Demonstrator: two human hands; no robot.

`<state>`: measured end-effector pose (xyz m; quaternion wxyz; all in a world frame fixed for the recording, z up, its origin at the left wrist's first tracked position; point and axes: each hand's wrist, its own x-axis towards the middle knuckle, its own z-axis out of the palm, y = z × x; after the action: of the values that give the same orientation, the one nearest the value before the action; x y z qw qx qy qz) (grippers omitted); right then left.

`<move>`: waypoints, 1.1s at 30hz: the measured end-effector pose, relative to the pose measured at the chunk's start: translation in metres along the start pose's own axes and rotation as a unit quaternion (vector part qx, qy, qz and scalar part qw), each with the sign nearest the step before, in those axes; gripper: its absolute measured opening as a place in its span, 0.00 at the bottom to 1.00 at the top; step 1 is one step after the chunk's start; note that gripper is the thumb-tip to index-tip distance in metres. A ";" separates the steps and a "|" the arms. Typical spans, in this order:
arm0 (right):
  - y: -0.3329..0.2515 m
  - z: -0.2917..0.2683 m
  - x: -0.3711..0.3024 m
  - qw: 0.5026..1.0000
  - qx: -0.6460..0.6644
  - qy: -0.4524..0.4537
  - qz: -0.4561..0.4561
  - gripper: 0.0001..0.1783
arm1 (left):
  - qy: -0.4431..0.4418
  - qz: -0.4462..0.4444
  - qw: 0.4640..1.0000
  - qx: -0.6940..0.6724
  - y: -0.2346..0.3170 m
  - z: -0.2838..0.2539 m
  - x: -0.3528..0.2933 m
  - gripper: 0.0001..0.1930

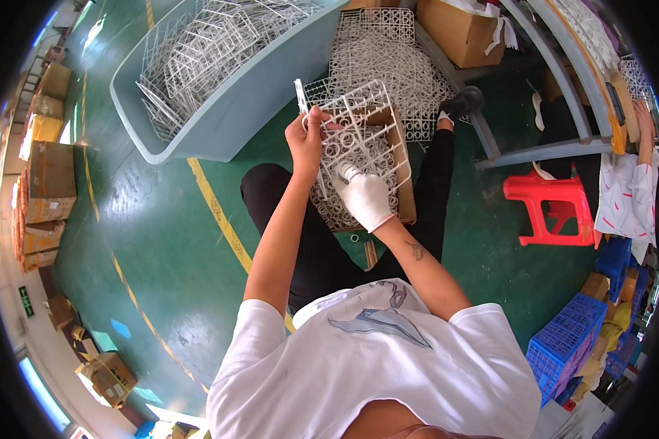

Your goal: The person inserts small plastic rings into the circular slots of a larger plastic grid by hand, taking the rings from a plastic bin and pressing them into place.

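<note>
Left hand (305, 133) grasps the white plastic ring grid (355, 132) upright, long axis vertical; gloved right hand (364, 196) clenches its lower rings.

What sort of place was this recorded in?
Most likely a factory floor or workshop: a green painted floor with yellow lines, a large grey bin full of white plastic frames, stacked cardboard boxes and blue crates.

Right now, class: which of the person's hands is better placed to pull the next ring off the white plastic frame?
The right hand: gloved, it already rests on the rings of the white plastic frame, while the bare left hand grips the frame's upper left edge, steadying it.
</note>
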<state>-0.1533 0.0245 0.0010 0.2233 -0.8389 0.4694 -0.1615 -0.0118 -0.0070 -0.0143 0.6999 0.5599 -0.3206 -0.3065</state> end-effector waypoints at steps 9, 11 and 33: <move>0.027 -0.020 -0.004 0.401 0.865 -0.263 0.149 0.17 | -0.058 -0.013 0.998 -0.007 0.002 -0.007 -0.001 0.21; 0.011 -0.039 0.001 0.602 0.743 -0.221 0.193 0.16 | -0.043 -0.005 0.999 -0.021 0.003 -0.004 0.003 0.21; -0.015 -0.027 0.004 0.697 0.675 -0.112 0.216 0.12 | -0.022 0.001 0.999 0.024 -0.001 -0.001 0.003 0.20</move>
<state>-0.1536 0.0223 0.0320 0.8094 -0.3505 0.3739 -0.2869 -0.0087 -0.0090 -0.0151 0.6796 0.5690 -0.3436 -0.3103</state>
